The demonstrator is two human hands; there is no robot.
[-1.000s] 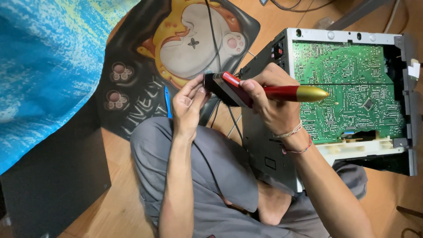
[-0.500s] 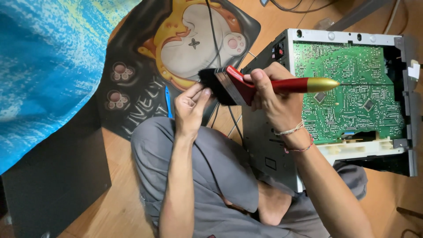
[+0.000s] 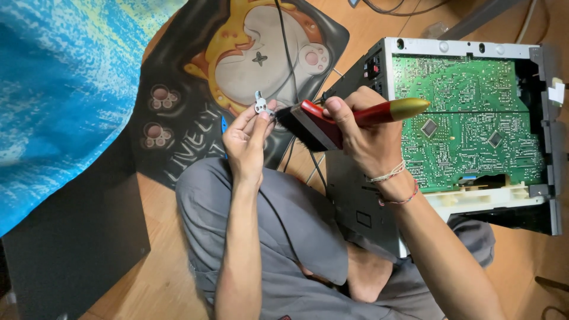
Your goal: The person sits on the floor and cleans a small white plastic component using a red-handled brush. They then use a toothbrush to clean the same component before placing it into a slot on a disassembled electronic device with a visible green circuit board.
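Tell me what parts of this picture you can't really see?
- Head view: the small metal part in the left hand is too small to tell what it is.
- The brush handle's middle is hidden by the right hand.
- A blue thing is mostly hidden behind the left hand.
- The open metal case hides whatever lies under its green circuit board.
- The cables are cut off by the top edge.

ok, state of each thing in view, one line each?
left hand: pinching small metal part, raised
right hand: gripping red-handled brush, bristles at the part
metal chassis: open, tipped on its side
green circuit board: exposed, mounted in chassis
black cable: lying across the printed mat
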